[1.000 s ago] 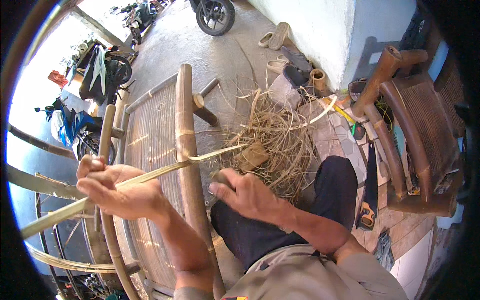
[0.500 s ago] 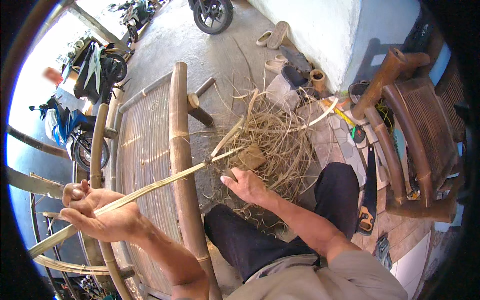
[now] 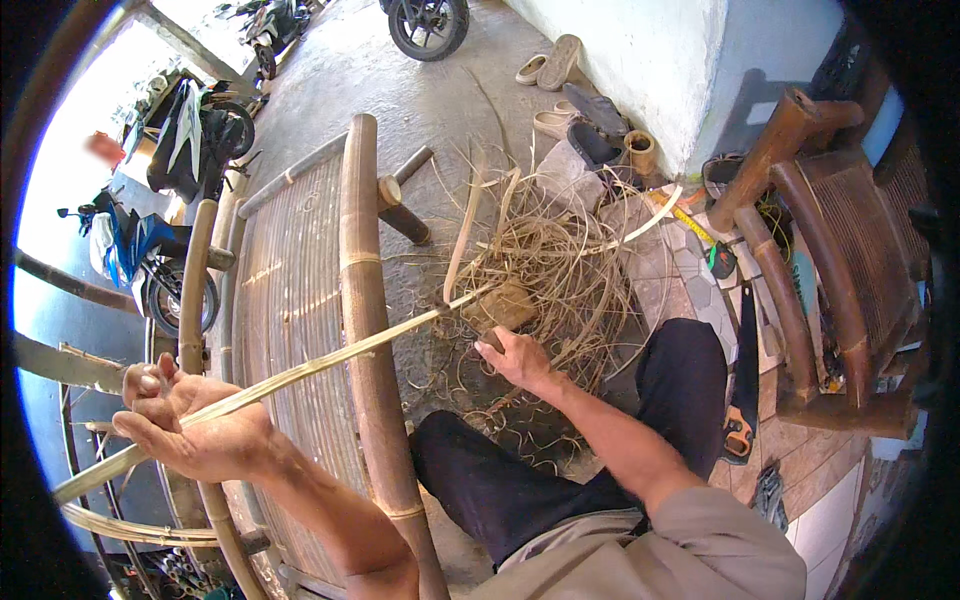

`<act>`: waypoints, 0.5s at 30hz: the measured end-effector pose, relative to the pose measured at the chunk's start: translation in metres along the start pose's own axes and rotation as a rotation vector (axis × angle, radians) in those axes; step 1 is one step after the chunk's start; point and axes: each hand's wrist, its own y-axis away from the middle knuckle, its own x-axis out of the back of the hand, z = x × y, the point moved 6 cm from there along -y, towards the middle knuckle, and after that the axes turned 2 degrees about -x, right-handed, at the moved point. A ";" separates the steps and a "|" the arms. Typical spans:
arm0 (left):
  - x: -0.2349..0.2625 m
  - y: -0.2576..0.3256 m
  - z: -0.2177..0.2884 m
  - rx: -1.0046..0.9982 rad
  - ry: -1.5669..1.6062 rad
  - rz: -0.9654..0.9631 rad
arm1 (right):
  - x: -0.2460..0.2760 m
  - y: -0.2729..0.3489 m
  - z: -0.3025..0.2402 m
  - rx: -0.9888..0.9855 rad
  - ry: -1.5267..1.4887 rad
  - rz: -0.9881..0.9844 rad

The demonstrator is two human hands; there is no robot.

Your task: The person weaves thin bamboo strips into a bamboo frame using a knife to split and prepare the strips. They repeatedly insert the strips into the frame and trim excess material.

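Note:
A long pale bamboo strip [image 3: 330,358] slants from the lower left, over the bamboo bench, to the shavings pile. It rests across the palm of my left hand [image 3: 195,420], which is turned up with its fingers curled loosely round it. My right hand [image 3: 520,360] is closed on the handle of a knife [image 3: 487,338], mostly hidden by the fingers. The dark blade meets the strip near its far end, where a curled shaving [image 3: 465,235] rises. Tangled bamboo shavings [image 3: 560,260] lie beyond my right hand, with a small wooden block [image 3: 503,305] among them.
A bamboo bench [image 3: 300,250] stands left of my knees. To the right are a handsaw [image 3: 741,390], a tape measure [image 3: 718,260] and a bamboo chair [image 3: 850,240]. Sandals [image 3: 590,130] lie by the wall; motorbikes [image 3: 150,245] stand at the far left.
My right hand and the knife have moved away from me and rightward along the strip. The lifted shaving now stands more upright. My left hand has shifted slightly left.

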 end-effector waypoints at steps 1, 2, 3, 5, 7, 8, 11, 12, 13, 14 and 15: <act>-0.002 -0.001 -0.002 0.011 0.041 0.040 | 0.008 0.003 0.002 0.001 0.000 0.086; -0.007 -0.001 -0.003 -0.005 0.070 0.044 | 0.008 0.002 -0.004 0.139 -0.089 0.029; -0.011 -0.001 -0.001 -0.020 0.062 0.018 | 0.008 0.009 -0.007 0.247 -0.182 0.020; -0.020 -0.001 -0.006 0.011 0.088 0.008 | 0.012 0.012 -0.012 0.506 -0.175 0.040; -0.027 -0.002 -0.005 0.020 0.085 -0.005 | 0.010 -0.005 0.038 -0.120 0.059 0.068; -0.029 -0.001 -0.004 0.015 0.057 -0.001 | 0.016 -0.010 0.050 -0.132 0.107 0.126; -0.033 0.002 0.001 0.024 0.100 0.002 | -0.002 -0.014 0.063 0.108 -0.065 0.095; -0.035 0.001 -0.003 0.081 0.125 -0.005 | -0.009 -0.012 0.063 0.259 -0.060 0.026; -0.040 0.003 -0.004 0.137 0.131 -0.083 | -0.007 -0.017 0.079 0.117 -0.036 0.101; -0.043 0.003 -0.003 0.194 0.119 -0.173 | -0.008 -0.018 0.091 -0.011 -0.023 0.091; -0.045 0.003 -0.004 0.237 0.098 -0.218 | -0.009 -0.018 0.100 -0.165 0.021 0.036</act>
